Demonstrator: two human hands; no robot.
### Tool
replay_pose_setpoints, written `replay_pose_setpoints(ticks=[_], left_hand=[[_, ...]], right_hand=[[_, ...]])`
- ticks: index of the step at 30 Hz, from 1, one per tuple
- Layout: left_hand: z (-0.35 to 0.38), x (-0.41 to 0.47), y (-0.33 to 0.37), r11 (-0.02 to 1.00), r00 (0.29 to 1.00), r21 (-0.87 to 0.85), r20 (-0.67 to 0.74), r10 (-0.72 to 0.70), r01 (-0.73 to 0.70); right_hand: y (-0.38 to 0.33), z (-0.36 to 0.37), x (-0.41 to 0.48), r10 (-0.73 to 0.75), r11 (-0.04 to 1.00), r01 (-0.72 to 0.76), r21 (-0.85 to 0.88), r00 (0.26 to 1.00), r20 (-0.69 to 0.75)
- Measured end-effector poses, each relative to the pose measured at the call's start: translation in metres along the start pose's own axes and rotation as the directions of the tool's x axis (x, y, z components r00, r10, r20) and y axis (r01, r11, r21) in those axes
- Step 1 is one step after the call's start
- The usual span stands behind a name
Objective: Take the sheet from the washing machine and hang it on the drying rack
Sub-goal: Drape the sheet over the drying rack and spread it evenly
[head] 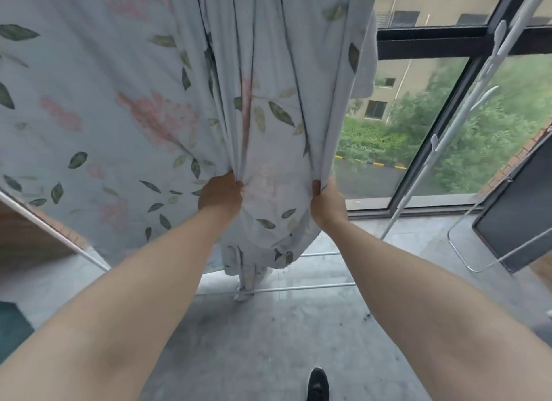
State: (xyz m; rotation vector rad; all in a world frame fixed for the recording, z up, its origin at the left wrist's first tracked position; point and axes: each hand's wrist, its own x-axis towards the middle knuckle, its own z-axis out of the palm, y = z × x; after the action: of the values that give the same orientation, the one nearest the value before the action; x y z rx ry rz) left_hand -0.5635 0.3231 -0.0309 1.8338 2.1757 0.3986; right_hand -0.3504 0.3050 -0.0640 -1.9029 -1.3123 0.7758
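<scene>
The sheet (149, 117) hung down inside the drying rack (433, 151) from a bar above the frame. It lay fairly flat toward the rack's left side and was gathered into thick folds at its middle. The left hand (221, 194) was closed on one bunch of folds and the right hand (327, 203) gripped the sheet's edge, nearer the rack's upright. The sheet's tail reached the rack's lowest rail, just above the floor (268, 341).

The main risk looked like a hard downward tug, which could drag the cloth off its unseen bar or tip the light rack. Left bunched, the middle would probably dry badly. If more length slipped to this side, the tail could drag on the gritty floor.
</scene>
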Motion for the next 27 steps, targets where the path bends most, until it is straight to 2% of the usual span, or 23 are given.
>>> replay_pose_setpoints(ticks=[6, 11, 14, 17, 18, 19, 20, 21, 22, 23, 24, 25, 26, 27], left_hand=[[0.024, -0.021, -0.024, 1.000, 1.000, 0.007, -0.011, 0.026, -0.026], [0.045, -0.034, -0.040, 0.995, 0.997, 0.078, -0.052, 0.065, -0.061], [0.044, -0.033, -0.046, 0.987, 0.995, 0.151, -0.073, 0.061, -0.049], [0.038, -0.036, -0.039, 0.992, 0.999, 0.115, -0.016, 0.047, -0.045], [0.032, -0.041, -0.033, 0.990, 0.996, 0.121, -0.044, 0.077, -0.071], [0.018, -0.046, -0.025, 0.986, 0.972, 0.100, -0.182, 0.150, -0.133], [-0.011, -0.046, -0.018, 0.967, 0.860, 0.082, -0.443, 0.252, -0.241], [-0.051, -0.047, -0.013, 0.915, 0.616, 0.106, -0.708, 0.345, -0.391], [-0.106, -0.043, -0.003, 0.850, 0.323, 0.167, -0.874, 0.362, -0.500], [-0.159, -0.030, 0.004, 0.816, 0.170, 0.199, -0.925, 0.339, -0.542], [-0.206, -0.015, 0.003, 0.859, 0.234, 0.135, -0.931, 0.281, -0.494], [-0.239, 0.007, 0.001, 0.918, 0.448, 0.028, -0.867, 0.219, -0.395], [-0.253, 0.030, 0.009, 0.942, 0.647, 0.009, -0.724, 0.238, -0.336], [-0.252, 0.052, 0.021, 0.952, 0.773, 0.052, -0.571, 0.277, -0.302]], right_hand=[[0.027, 0.036, -0.043, 0.050, 0.998, -0.048, -0.046, 0.998, 0.043], [0.046, 0.060, -0.059, 0.103, 0.989, -0.093, -0.116, 0.991, 0.081], [0.048, 0.067, -0.057, 0.076, 0.984, -0.060, -0.165, 0.992, 0.097], [0.036, 0.059, -0.041, 0.041, 0.990, -0.029, -0.140, 0.995, 0.086], [0.028, 0.056, -0.040, 0.036, 0.991, -0.025, -0.130, 0.996, 0.085], [0.016, 0.048, -0.039, 0.023, 0.998, -0.020, -0.052, 0.998, 0.051], [-0.007, 0.033, -0.037, -0.006, 0.983, 0.011, 0.183, 1.000, -0.027], [-0.032, 0.009, -0.032, -0.028, 0.845, 0.084, 0.528, 0.993, -0.113], [-0.066, -0.027, -0.019, -0.063, 0.620, 0.178, 0.765, 0.982, -0.177], [-0.101, -0.067, -0.008, -0.118, 0.434, 0.271, 0.859, 0.963, -0.244], [-0.141, -0.105, 0.003, -0.165, 0.370, 0.286, 0.884, 0.957, -0.241], [-0.178, -0.127, 0.017, -0.155, 0.399, 0.250, 0.882, 0.967, -0.204], [-0.198, -0.140, 0.018, -0.100, 0.468, 0.203, 0.860, 0.979, -0.176], [-0.209, -0.139, 0.025, -0.046, 0.518, 0.143, 0.843, 0.989, -0.139]])
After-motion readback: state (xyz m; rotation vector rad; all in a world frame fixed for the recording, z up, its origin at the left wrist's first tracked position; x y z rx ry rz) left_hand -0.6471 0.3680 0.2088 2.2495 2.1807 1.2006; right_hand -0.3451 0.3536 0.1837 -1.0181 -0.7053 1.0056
